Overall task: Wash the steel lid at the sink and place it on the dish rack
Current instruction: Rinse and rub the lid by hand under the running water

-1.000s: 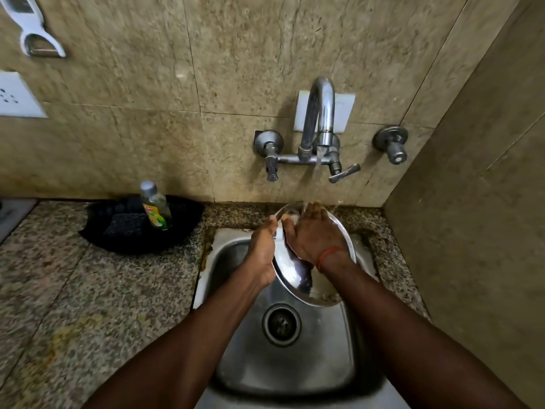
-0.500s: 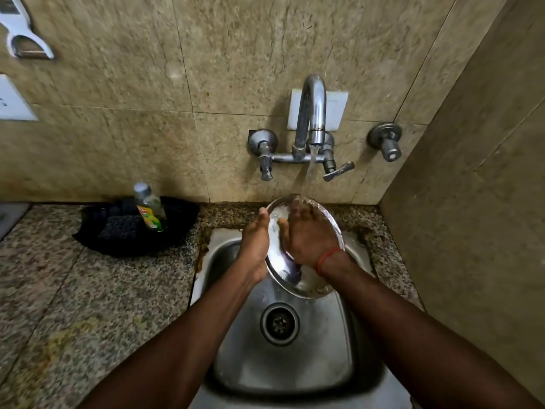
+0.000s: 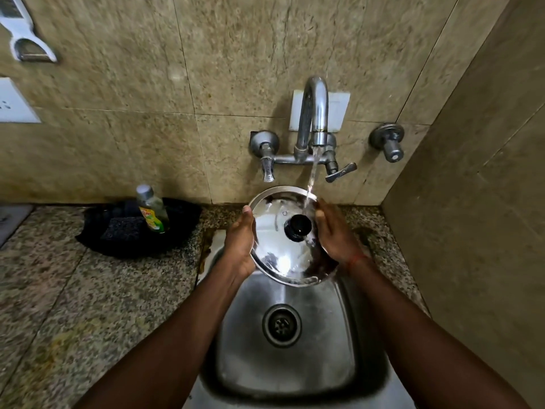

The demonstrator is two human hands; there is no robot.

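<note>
Steel lid (image 3: 277, 255) is hanging tilted over the sink (image 3: 295, 373), up at the basin's 12 o'clock end, with the black knob (image 3: 297, 228) facing the camera. Left hand (image 3: 240, 246) is gripping the rim at 9 o'clock, thumb in front, fingers hidden behind. Right hand (image 3: 336, 240) is pressing on the rim at 3 o'clock, fingers pretty much straight. Water from the tap (image 3: 315, 113) is hitting the lid around 1 o'clock. Soap bottle (image 3: 152, 211) is sitting in a black tray (image 3: 124, 240) off at 9 o'clock.
</note>
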